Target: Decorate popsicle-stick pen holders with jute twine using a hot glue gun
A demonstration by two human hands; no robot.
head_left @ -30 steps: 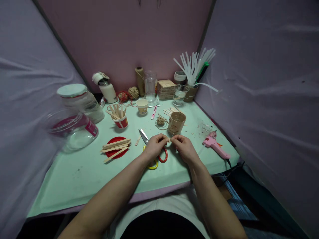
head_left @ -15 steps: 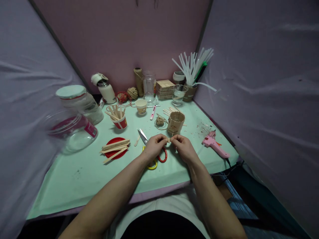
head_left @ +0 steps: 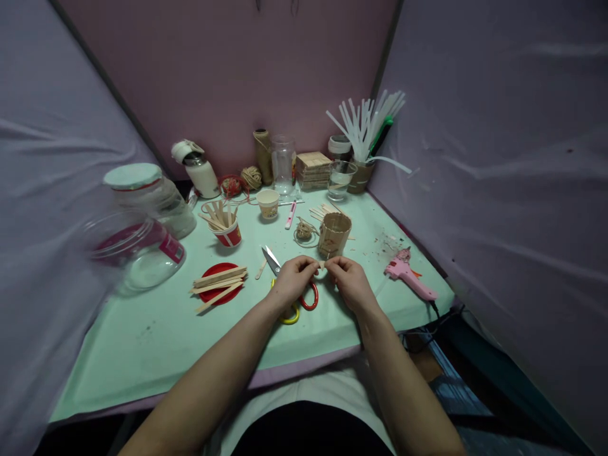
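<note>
Between my fingertips is a small pale piece (head_left: pixel 322 265), wood-coloured and too small to make out fully. My left hand (head_left: pixel 298 278) pinches it from one side, and my right hand (head_left: pixel 349 278) pinches it from the other. Just beyond the fingers stands a round cup covered in wooden sticks (head_left: pixel 334 235). Scissors (head_left: pixel 273 261) with yellow and red handles lie open under my left hand, partly hidden by it. A small bundle of twine (head_left: pixel 304 230) rests left of the cup.
Craft sticks (head_left: pixel 221 278) lie across a red plate at left, with a paper cup of sticks (head_left: pixel 227 231) behind. A pink glue gun (head_left: pixel 409 273) with its cord lies at right. Jars, yarn balls, wooden squares (head_left: pixel 313 170) and white glue sticks (head_left: pixel 365 130) line the back.
The small piece between my fingertips shows slightly differently, as if turned a little. Both hands stay almost in place, and the view has shifted very slightly.
</note>
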